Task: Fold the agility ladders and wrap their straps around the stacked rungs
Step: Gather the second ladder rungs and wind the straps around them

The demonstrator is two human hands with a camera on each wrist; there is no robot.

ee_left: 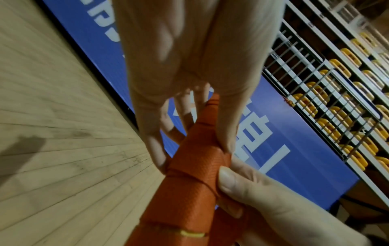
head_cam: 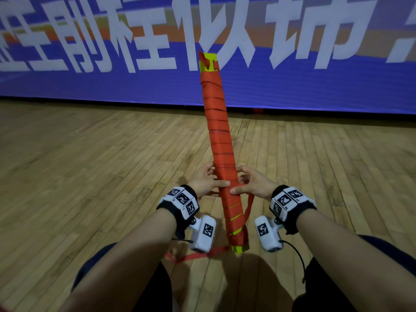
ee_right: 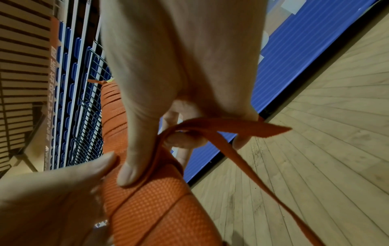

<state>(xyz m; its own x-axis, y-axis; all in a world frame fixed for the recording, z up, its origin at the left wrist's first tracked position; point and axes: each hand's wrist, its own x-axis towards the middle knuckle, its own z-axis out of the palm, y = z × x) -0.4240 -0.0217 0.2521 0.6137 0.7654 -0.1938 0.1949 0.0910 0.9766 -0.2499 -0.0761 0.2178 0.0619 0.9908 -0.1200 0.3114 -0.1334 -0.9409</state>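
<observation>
I see the stacked rungs [head_cam: 219,140], yellow and wound in orange strap [head_cam: 248,208], standing tilted between my two grips, bottom end near the wooden floor [head_cam: 90,165]. My left hand [head_cam: 206,181] clasps the bundle; my right hand [head_cam: 253,184] presses it while pinching the loose strap (tail trailing below). Beyond: a blue banner [head_cam: 315,86].

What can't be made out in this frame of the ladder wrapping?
- Rung count: orange strap covers the stacked rungs in every view.
- Strap's free end: runs under the left wrist camera, head view.
- Left hand fingers: behind the bundle.
- Right hand fingertips: behind the strap loop, right wrist view.
</observation>
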